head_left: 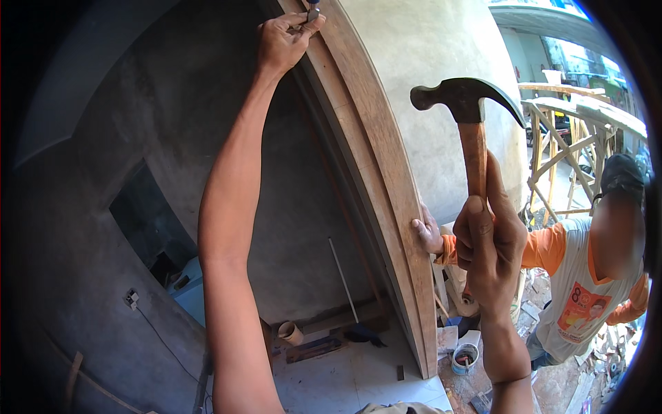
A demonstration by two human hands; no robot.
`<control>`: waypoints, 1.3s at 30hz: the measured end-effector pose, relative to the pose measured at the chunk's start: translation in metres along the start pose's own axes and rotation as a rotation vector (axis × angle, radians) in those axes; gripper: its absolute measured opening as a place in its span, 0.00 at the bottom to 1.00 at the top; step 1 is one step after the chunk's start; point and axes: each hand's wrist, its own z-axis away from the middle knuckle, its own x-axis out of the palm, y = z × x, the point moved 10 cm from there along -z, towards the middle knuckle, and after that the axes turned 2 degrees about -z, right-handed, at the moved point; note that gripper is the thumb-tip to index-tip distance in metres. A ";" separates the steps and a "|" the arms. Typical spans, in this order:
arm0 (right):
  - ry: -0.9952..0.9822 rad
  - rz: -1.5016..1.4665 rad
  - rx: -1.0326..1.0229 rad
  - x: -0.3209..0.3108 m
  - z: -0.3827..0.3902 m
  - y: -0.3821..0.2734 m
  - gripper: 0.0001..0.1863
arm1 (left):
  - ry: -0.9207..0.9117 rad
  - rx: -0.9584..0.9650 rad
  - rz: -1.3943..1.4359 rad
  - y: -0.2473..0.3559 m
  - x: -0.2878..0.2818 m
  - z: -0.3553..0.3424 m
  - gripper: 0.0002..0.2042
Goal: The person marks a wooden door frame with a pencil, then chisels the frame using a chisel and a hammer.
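My left hand (284,40) is raised high and pinches a small metal tool or nail (313,11) against the wooden door frame (376,152). My right hand (491,248) grips the wooden handle of a claw hammer (469,103), held upright to the right of the frame, its dark steel head level with the frame's upper part and apart from it. A second person in a white and orange shirt (579,290) stands at the right. That person's hand (427,233) rests on the frame's edge, just left of my right hand.
The frame stands in a grey plastered wall (441,62). Inside the opening lie a broom (348,290), a roll (291,332) and boards on a pale floor. A small paint bucket (465,357) sits at the frame's foot. Wooden scaffolding (562,145) stands at the right.
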 end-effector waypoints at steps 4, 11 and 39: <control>0.006 0.020 -0.032 0.000 -0.005 -0.006 0.28 | 0.084 0.041 0.194 0.000 -0.002 0.001 0.12; 0.011 0.086 -0.216 0.009 -0.059 -0.058 0.27 | 0.023 -0.055 0.033 0.004 0.000 0.006 0.10; 0.161 0.144 -0.317 -0.045 -0.037 -0.078 0.26 | 0.131 -0.097 0.196 -0.002 0.007 0.014 0.09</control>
